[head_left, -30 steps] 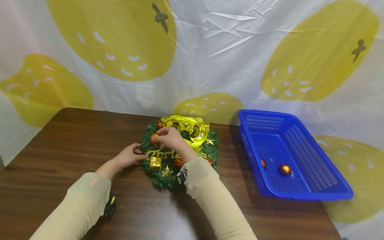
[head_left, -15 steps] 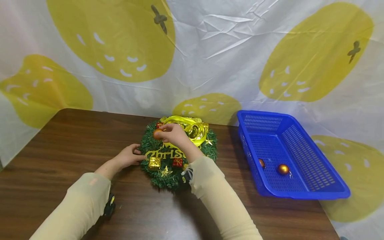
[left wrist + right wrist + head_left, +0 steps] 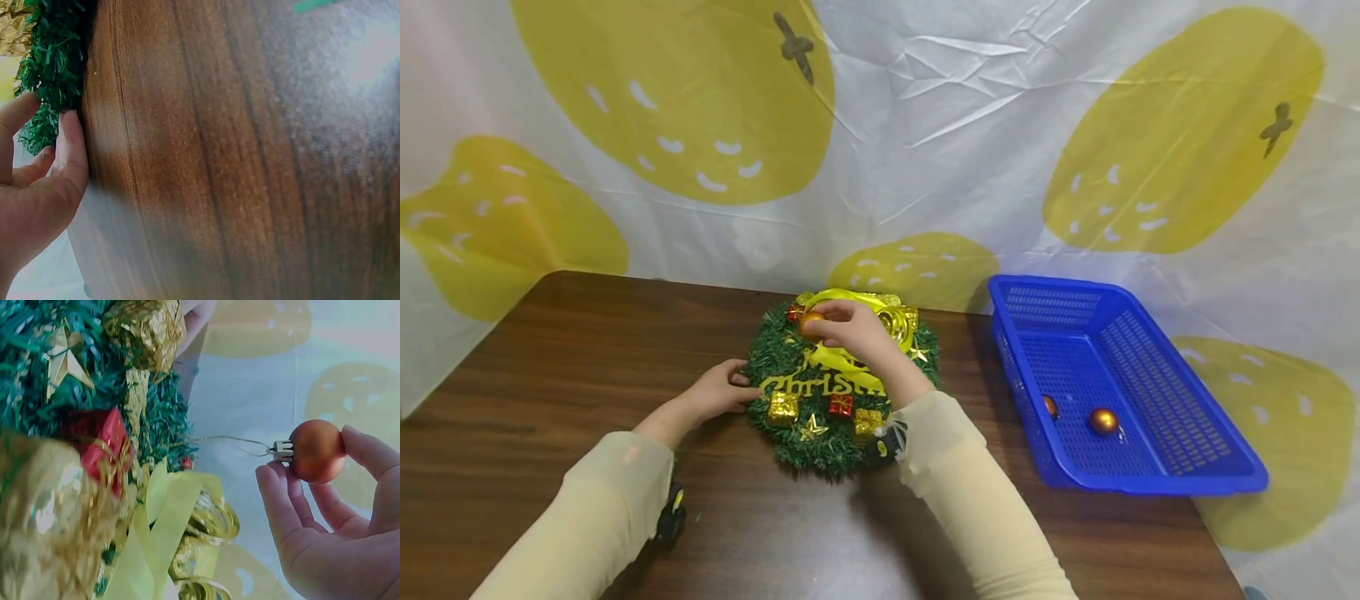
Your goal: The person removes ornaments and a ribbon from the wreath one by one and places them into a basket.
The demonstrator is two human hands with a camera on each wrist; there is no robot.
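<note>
A green Christmas wreath (image 3: 775,350) lies on the table, with gold lettering (image 3: 812,383), stars, small gift boxes and a yellow ribbon bow with bells on it. At its left edge, my left hand (image 3: 718,392) grips the greenery, thumb on top and fingers against the side (image 3: 44,187). Above the upper part of the wreath, my right hand (image 3: 853,333) pinches an orange bauble (image 3: 317,452) between thumb and fingers. From the bauble's silver cap a thin string loop (image 3: 231,437) stretches toward the wreath; the head view hides where it ends.
A blue plastic basket (image 3: 1022,392) stands at the right of the brown wooden table (image 3: 587,333). Two more orange baubles lie inside it, one (image 3: 1103,421) in plain sight, one partly behind the basket wall. A lemon-print cloth (image 3: 910,167) hangs behind the table.
My right hand has moved right and slightly away from me with the bauble, off the wreath's left side. My left hand stays at the wreath's edge.
</note>
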